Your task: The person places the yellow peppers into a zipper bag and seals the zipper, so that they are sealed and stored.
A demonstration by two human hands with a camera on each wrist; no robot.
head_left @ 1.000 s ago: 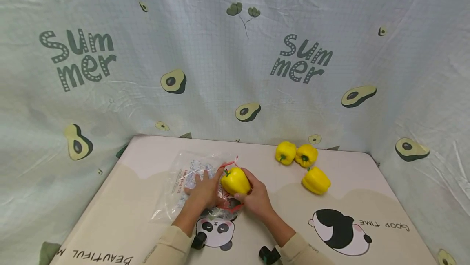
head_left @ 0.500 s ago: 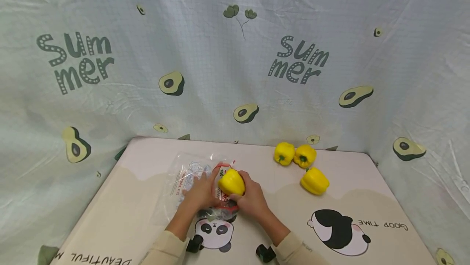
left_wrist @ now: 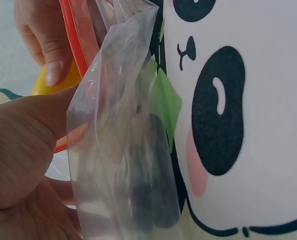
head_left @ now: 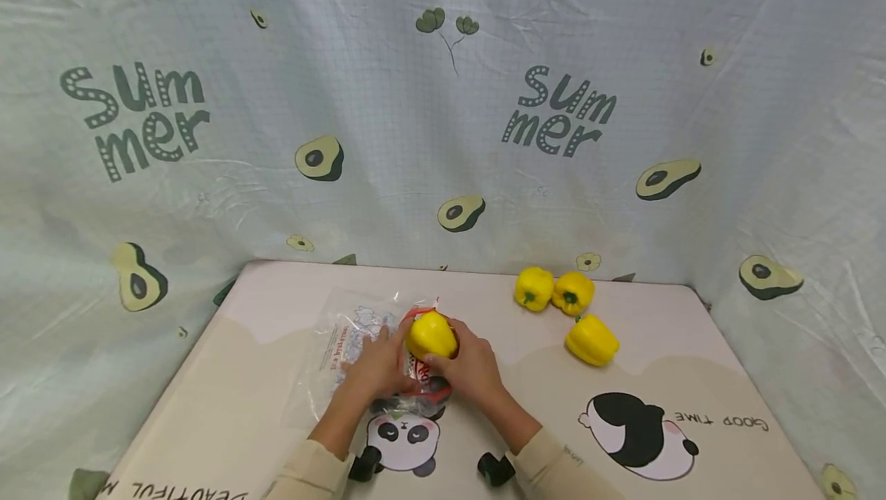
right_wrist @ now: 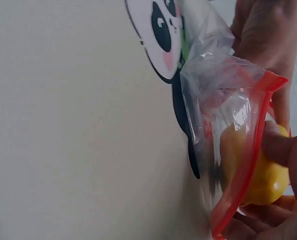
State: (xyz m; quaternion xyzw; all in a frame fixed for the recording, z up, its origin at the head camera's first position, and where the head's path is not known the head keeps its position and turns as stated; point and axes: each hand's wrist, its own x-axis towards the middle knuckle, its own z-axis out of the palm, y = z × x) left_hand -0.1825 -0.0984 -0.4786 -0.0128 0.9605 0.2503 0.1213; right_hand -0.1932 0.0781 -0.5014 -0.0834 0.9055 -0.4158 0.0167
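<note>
A clear plastic bag [head_left: 332,385] with a red-edged mouth and printed lettering lies left of centre on the table. My left hand [head_left: 377,365] rests on it with fingers spread; in the left wrist view the thumb [left_wrist: 33,115] reaches to the film beside the red edge [left_wrist: 74,37]. My right hand [head_left: 474,365] grips a yellow bell pepper [head_left: 431,335] at the bag's mouth, thumb on the near side. In the right wrist view, part of the pepper [right_wrist: 268,185] shows through the clear film behind the red strip [right_wrist: 248,172]. Fingers behind the pepper are partly hidden.
Three more yellow bell peppers stand at the back right: one at the left [head_left: 534,289], one beside it [head_left: 573,293] and one nearer me [head_left: 592,340]. The pale tabletop [head_left: 526,438] carries panda prints. A patterned curtain [head_left: 388,85] hangs behind it.
My right hand has moved left with the pepper, bringing it to the bag's mouth near my left hand. The pepper has tilted in the grip. The other peppers stay put.
</note>
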